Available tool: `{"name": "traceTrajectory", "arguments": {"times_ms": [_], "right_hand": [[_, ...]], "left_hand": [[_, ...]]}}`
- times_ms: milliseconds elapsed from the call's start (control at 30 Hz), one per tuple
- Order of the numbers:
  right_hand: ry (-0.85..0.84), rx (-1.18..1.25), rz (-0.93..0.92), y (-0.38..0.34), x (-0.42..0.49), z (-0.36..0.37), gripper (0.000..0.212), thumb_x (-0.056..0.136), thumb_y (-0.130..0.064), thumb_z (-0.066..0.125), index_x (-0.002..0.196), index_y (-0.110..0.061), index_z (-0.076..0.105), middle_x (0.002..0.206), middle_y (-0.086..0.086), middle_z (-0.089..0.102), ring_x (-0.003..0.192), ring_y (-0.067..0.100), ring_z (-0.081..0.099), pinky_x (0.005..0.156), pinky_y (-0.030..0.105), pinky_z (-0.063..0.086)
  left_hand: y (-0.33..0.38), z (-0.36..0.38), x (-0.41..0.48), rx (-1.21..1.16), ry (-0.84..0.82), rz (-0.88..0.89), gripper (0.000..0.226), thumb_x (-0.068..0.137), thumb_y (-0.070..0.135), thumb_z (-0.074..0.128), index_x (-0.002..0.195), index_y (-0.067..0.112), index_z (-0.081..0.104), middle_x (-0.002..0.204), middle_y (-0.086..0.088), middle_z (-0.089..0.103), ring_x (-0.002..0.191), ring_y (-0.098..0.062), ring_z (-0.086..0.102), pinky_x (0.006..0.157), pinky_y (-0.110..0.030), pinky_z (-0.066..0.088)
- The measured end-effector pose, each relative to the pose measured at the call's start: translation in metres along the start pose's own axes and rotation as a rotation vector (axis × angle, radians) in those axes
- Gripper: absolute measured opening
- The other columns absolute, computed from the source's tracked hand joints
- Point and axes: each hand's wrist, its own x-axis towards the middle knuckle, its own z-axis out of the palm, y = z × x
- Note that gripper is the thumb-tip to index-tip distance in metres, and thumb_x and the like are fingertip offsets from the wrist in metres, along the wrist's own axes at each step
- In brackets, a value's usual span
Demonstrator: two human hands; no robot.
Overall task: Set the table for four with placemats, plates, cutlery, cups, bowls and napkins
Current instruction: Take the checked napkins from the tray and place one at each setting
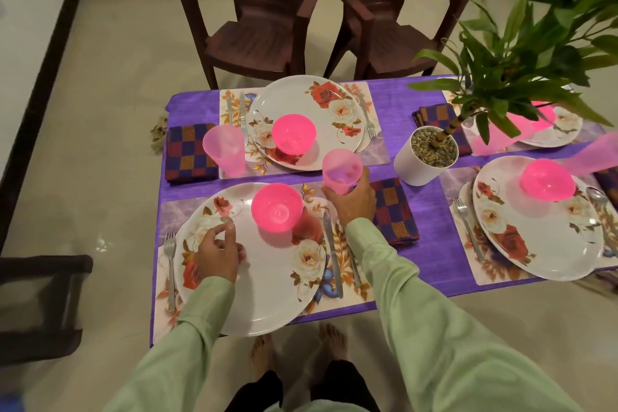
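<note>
- The right hand (351, 202) grips a translucent pink cup (341, 170) low down, with its fingers wrapped round the base. The cup stands upright just past the tip of the knife (331, 251) and beside a checked napkin (394, 211).
- The left hand (219, 254) hovers over the near plate (267, 288), fingers loosely curled and holding nothing.
- A pink bowl (277, 207) sits on that plate, between the two hands.
- The table wears a purple cloth (421, 244) with four floral settings. The far right one is partly hidden by the leaves of a plant in a white pot (413, 167).
- A second cup (223, 149) stands at the far left setting.
- The floor is beige tile. Two brown plastic chairs (261, 17) stand at the far side, and dark furniture (40, 304) stands at the left.
- The near plate juts over the table's near edge, above the person's bare feet. A strip of bare cloth runs between the left and right settings.
</note>
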Motion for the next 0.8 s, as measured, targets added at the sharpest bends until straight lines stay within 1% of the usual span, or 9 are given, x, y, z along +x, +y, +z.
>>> {"name": "traceTrajectory", "arguments": {"times_ms": [100, 167, 233, 267, 367, 467, 567, 733, 800], "right_hand": [[-0.031, -0.015, -0.054, 0.018, 0.0, -0.011, 0.109, 0.056, -0.053, 0.087, 0.145, -0.032, 0.027, 0.139, 0.006, 0.051, 0.124, 0.031, 0.05, 0.097, 0.046, 0.047], [0.003, -0.172, -0.172, 0.043, -0.001, -0.027, 0.104, 0.063, -0.063, 0.08, 0.147, -0.028, 0.029, 0.147, 0.005, 0.043, 0.132, 0.028, 0.041, 0.103, 0.048, 0.043], [0.08, -0.455, -0.256, 0.076, -0.005, -0.045, 0.091, 0.076, -0.071, 0.064, 0.149, -0.026, 0.033, 0.153, 0.009, 0.036, 0.136, 0.035, 0.035, 0.108, 0.055, 0.035], [0.097, -0.577, -0.238, 0.093, -0.009, -0.053, 0.085, 0.081, -0.073, 0.053, 0.15, -0.029, 0.031, 0.156, 0.011, 0.031, 0.138, 0.039, 0.031, 0.109, 0.059, 0.03], [0.008, -0.8, -0.134, 0.128, -0.021, -0.059, 0.076, 0.085, -0.075, 0.022, 0.153, -0.041, 0.019, 0.162, 0.012, 0.014, 0.144, 0.042, 0.018, 0.106, 0.065, 0.024], [-0.05, -0.836, -0.115, 0.131, -0.018, -0.052, 0.065, 0.093, -0.066, 0.026, 0.153, -0.042, 0.017, 0.162, 0.015, 0.009, 0.144, 0.042, 0.015, 0.107, 0.066, 0.022], [-0.03, -0.806, -0.122, 0.12, -0.011, -0.041, 0.065, 0.091, -0.063, 0.024, 0.151, -0.039, 0.026, 0.159, 0.021, 0.017, 0.14, 0.044, 0.023, 0.103, 0.063, 0.027], [-0.002, -0.812, -0.125, 0.117, -0.004, -0.031, 0.061, 0.095, -0.057, 0.039, 0.152, -0.038, 0.027, 0.158, 0.022, 0.017, 0.136, 0.045, 0.025, 0.103, 0.06, 0.029], [-0.004, -0.818, -0.129, 0.117, -0.003, -0.032, 0.062, 0.095, -0.057, 0.04, 0.152, -0.038, 0.026, 0.158, 0.022, 0.015, 0.137, 0.045, 0.023, 0.103, 0.06, 0.029]], "left_hand": [[-0.001, 0.001, -0.001, -0.001, -0.004, -0.009, 0.034, 0.099, 0.043, 0.051, 0.114, 0.014, 0.061, 0.072, -0.013, 0.07, 0.062, -0.026, 0.066, 0.068, -0.039, 0.056], [0.0, 0.002, -0.002, -0.014, -0.002, -0.012, 0.032, 0.099, 0.04, 0.052, 0.114, 0.014, 0.061, 0.072, -0.015, 0.07, 0.061, -0.026, 0.065, 0.068, -0.041, 0.056], [0.0, 0.002, -0.002, -0.023, 0.004, -0.011, 0.031, 0.099, 0.039, 0.052, 0.115, 0.014, 0.061, 0.073, -0.016, 0.07, 0.06, -0.025, 0.064, 0.068, -0.042, 0.056], [-0.001, 0.001, -0.003, -0.023, 0.008, -0.01, 0.03, 0.099, 0.038, 0.052, 0.115, 0.014, 0.061, 0.073, -0.016, 0.069, 0.059, -0.025, 0.064, 0.067, -0.04, 0.056], [-0.004, 0.002, -0.005, -0.008, 0.015, -0.007, 0.03, 0.1, 0.038, 0.051, 0.115, 0.014, 0.061, 0.072, -0.016, 0.069, 0.058, -0.023, 0.063, 0.06, -0.032, 0.052], [-0.002, 0.005, -0.011, 0.014, 0.011, 0.004, 0.027, 0.1, 0.035, 0.05, 0.113, 0.014, 0.06, 0.073, -0.016, 0.069, 0.057, -0.021, 0.061, 0.054, -0.025, 0.045], [-0.001, 0.006, -0.017, 0.049, 0.013, 0.017, 0.024, 0.101, 0.033, 0.05, 0.115, 0.015, 0.06, 0.072, -0.013, 0.069, 0.057, -0.019, 0.061, 0.052, -0.022, 0.043], [-0.01, 0.004, -0.021, 0.053, 0.029, 0.017, 0.026, 0.1, 0.028, 0.052, 0.117, 0.011, 0.062, 0.068, -0.013, 0.068, 0.056, -0.021, 0.063, 0.057, -0.028, 0.051], [-0.014, 0.003, -0.022, 0.046, 0.031, 0.016, 0.027, 0.101, 0.027, 0.051, 0.118, 0.01, 0.062, 0.068, -0.013, 0.068, 0.057, -0.021, 0.064, 0.062, -0.034, 0.055]]}}
